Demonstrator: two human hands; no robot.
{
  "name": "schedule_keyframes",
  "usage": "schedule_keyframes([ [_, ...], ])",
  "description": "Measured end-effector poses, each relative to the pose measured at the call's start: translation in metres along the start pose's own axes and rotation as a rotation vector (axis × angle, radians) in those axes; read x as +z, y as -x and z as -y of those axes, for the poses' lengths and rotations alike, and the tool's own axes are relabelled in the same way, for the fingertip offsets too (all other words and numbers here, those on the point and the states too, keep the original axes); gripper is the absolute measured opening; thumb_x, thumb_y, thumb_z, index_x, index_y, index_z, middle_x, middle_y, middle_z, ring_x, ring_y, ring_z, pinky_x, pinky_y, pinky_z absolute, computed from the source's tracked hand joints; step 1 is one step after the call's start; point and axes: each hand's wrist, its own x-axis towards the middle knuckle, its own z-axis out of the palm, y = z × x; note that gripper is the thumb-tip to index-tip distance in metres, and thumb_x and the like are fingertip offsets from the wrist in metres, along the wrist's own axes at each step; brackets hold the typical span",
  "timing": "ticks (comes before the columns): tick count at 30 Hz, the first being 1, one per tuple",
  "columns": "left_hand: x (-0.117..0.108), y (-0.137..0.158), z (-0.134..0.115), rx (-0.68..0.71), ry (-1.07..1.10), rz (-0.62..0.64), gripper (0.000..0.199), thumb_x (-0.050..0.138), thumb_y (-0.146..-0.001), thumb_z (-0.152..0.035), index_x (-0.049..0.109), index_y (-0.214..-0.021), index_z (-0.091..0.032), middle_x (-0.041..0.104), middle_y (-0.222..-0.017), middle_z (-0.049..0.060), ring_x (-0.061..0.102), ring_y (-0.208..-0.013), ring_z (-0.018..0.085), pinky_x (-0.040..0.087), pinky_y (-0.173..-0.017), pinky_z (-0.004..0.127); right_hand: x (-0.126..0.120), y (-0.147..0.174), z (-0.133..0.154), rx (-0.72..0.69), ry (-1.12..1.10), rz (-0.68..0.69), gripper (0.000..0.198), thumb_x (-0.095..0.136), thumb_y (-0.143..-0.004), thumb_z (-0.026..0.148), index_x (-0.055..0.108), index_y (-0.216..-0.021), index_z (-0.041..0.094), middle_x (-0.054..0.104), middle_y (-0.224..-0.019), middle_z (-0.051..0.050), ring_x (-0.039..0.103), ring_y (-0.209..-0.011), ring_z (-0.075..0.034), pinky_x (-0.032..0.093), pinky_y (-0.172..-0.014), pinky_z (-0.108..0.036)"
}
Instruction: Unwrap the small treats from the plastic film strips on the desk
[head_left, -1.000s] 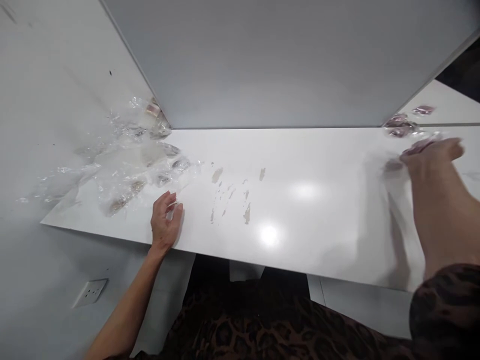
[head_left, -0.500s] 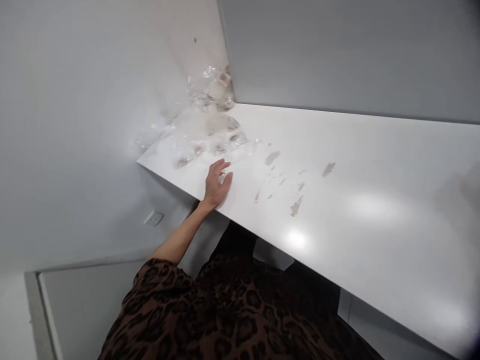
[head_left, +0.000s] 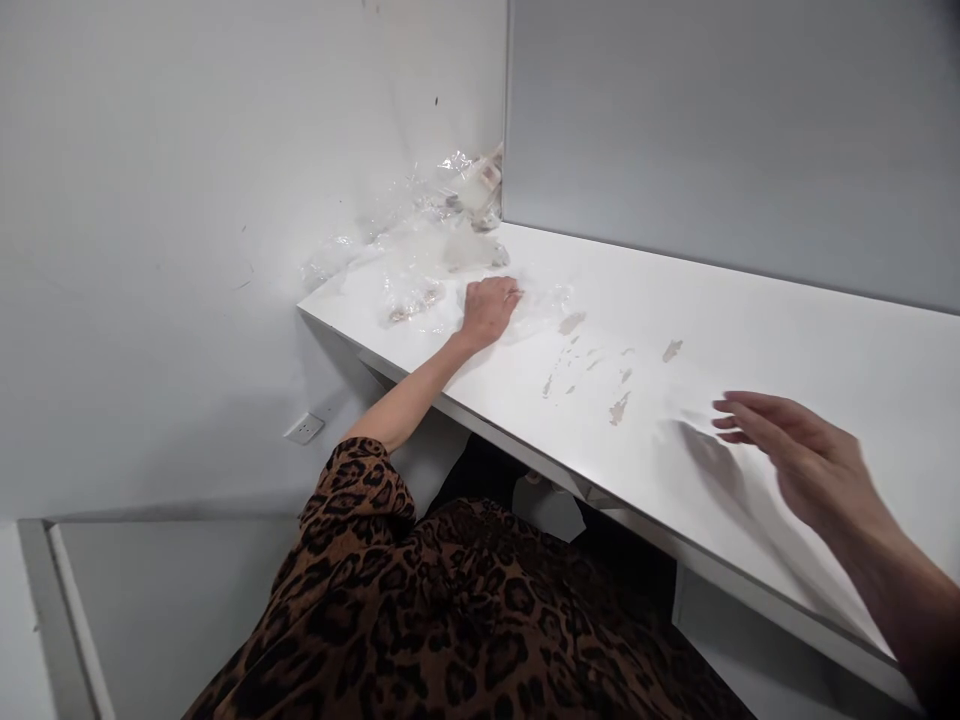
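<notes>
My left hand is down on the white tabletop, its fingers curled closed over a clear plastic bag. Part of that bag shows to the right of the knuckles; the fingertips are mostly hidden. Beyond and left of this hand lie several more crumpled clear bags, some with small brownish or pale contents too unclear to name. My right hand hovers above the right part of the table, with fingers stretched out and nothing in them. Its shadow falls on the surface below.
The white table runs along a grey panel and meets a white wall at the left. Beige worn patches mark its top. A wall socket sits below the table's left end.
My left hand has moved up and right from the front edge and closed on a bag. My right hand has come into view from the right. The camera view has shifted slightly.
</notes>
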Motion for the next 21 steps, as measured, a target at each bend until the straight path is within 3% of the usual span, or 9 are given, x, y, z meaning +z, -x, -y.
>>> schedule_keyframes([
  [3, 0.012, 0.023, -0.044, 0.024, 0.327, -0.019, 0.028, 0.047, -0.105, -0.044, 0.063, -0.1, -0.021, 0.072, -0.094, 0.005, 0.065, -0.085, 0.016, 0.051, -0.084, 0.032, 0.038, -0.003, 0.02, 0.107, -0.233, 0.145, 0.034, 0.084, -0.079, 0.054, 0.076, -0.103, 0.031, 0.074, -0.113, -0.012, 0.073, -0.099, -0.033, 0.061, -0.094, -0.055],
  [6, 0.026, 0.054, -0.091, 0.064, 0.497, 0.044, 0.035, 0.046, -0.105, -0.049, 0.063, -0.101, -0.019, 0.072, -0.094, 0.005, 0.065, -0.084, 0.015, 0.052, -0.079, 0.029, 0.073, -0.009, 0.031, 0.265, -0.468, 0.263, 0.039, 0.082, -0.079, 0.054, 0.068, -0.106, 0.029, 0.074, -0.112, -0.008, 0.074, -0.1, -0.03, 0.064, -0.089, -0.051],
  [8, 0.035, 0.076, -0.114, 0.143, 0.553, 0.171, 0.038, 0.046, -0.105, -0.052, 0.064, -0.101, -0.018, 0.072, -0.099, 0.007, 0.066, -0.088, 0.016, 0.053, -0.08, 0.03, 0.089, -0.013, 0.033, 0.311, -0.569, 0.328, 0.036, 0.077, -0.082, 0.054, 0.064, -0.104, 0.029, 0.073, -0.107, -0.006, 0.074, -0.098, -0.028, 0.066, -0.083, -0.049],
  [10, 0.039, 0.092, -0.128, 0.251, 0.592, 0.35, 0.041, 0.051, -0.102, -0.056, 0.067, -0.105, -0.018, 0.073, -0.105, 0.008, 0.068, -0.092, 0.018, 0.055, -0.082, 0.032, 0.097, -0.015, 0.032, 0.289, -0.602, 0.288, 0.03, 0.077, -0.081, 0.049, 0.064, -0.097, 0.027, 0.073, -0.097, -0.005, 0.073, -0.091, -0.026, 0.066, -0.073, -0.042],
  [12, 0.038, 0.1, -0.129, 0.324, 0.611, 0.439, 0.043, 0.055, -0.099, -0.058, 0.068, -0.113, -0.019, 0.073, -0.115, 0.009, 0.068, -0.103, 0.02, 0.055, -0.089, 0.036, 0.095, -0.015, 0.027, 0.271, -0.603, 0.152, 0.027, 0.082, -0.072, 0.038, 0.065, -0.087, 0.024, 0.07, -0.084, -0.004, 0.07, -0.076, -0.021, 0.062, -0.061, -0.033],
  [13, 0.035, 0.099, -0.125, 0.328, 0.595, 0.412, 0.044, 0.055, -0.099, -0.058, 0.068, -0.117, -0.02, 0.072, -0.121, 0.01, 0.067, -0.111, 0.021, 0.054, -0.096, 0.038, 0.091, -0.014, 0.024, 0.282, -0.61, 0.072, 0.027, 0.085, -0.067, 0.033, 0.065, -0.081, 0.022, 0.067, -0.078, -0.003, 0.066, -0.069, -0.018, 0.059, -0.057, -0.03],
  [17, 0.024, 0.075, -0.094, 0.156, 0.274, 0.152, 0.051, 0.061, -0.097, -0.056, 0.064, -0.135, -0.022, 0.054, -0.155, 0.014, 0.044, -0.146, 0.033, 0.035, -0.119, 0.054, 0.069, -0.005, 0.016, 0.323, -0.628, -0.132, 0.025, 0.09, -0.059, 0.024, 0.071, -0.075, 0.019, 0.066, -0.076, -0.003, 0.059, -0.063, -0.014, 0.054, -0.049, -0.026],
  [19, 0.022, 0.059, -0.081, 0.119, 0.094, 0.209, 0.062, 0.07, -0.09, -0.057, 0.059, -0.143, -0.027, 0.043, -0.164, 0.012, 0.034, -0.152, 0.038, 0.029, -0.121, 0.057, 0.058, -0.001, 0.012, 0.287, -0.608, -0.17, 0.026, 0.092, -0.058, 0.025, 0.074, -0.075, 0.021, 0.069, -0.083, -0.004, 0.061, -0.067, -0.017, 0.054, -0.049, -0.027],
  [21, 0.024, 0.046, -0.073, 0.109, -0.008, 0.327, 0.054, 0.068, -0.093, -0.05, 0.06, -0.141, -0.027, 0.052, -0.157, 0.012, 0.042, -0.146, 0.036, 0.031, -0.119, 0.054, 0.046, 0.002, 0.005, 0.244, -0.572, -0.187, 0.027, 0.094, -0.057, 0.029, 0.075, -0.076, 0.022, 0.071, -0.089, -0.006, 0.062, -0.071, -0.018, 0.054, -0.05, -0.029],
])
